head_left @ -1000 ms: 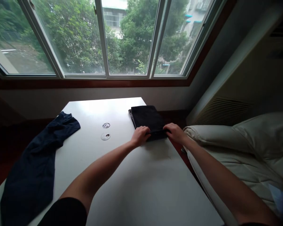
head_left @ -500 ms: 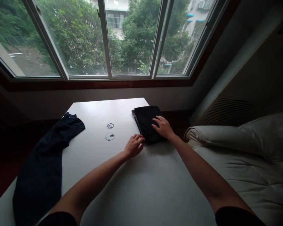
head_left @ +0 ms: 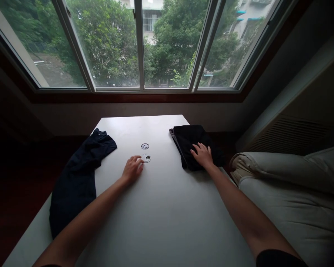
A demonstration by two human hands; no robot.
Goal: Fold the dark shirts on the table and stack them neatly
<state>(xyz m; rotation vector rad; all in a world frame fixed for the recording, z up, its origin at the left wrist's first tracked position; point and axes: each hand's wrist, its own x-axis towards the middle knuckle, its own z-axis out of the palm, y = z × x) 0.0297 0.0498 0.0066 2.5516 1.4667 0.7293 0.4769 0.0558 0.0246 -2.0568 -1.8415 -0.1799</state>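
A folded black garment [head_left: 190, 139] lies at the far right of the white table [head_left: 161, 215]. My right hand [head_left: 203, 155] rests flat on its near part with the fingers stretched out. My left hand [head_left: 132, 168] hovers over the bare tabletop, fingers loosely apart and holding nothing, just beside a round cable-hole cover [head_left: 146, 158]. A second round cover [head_left: 144, 146] sits a little beyond it. A dark blue garment [head_left: 78, 178] lies unfolded along the table's left side, hanging over the edge.
A wide window [head_left: 140, 44] runs behind the table, above a dark red sill. A white duvet and pillow [head_left: 291, 181] press against the table's right edge. To the left the floor is dark.
My left hand has left the folded black garment and moved left across the table toward the round covers. My right hand went from the garment's near edge onto its top. The view has swung left.
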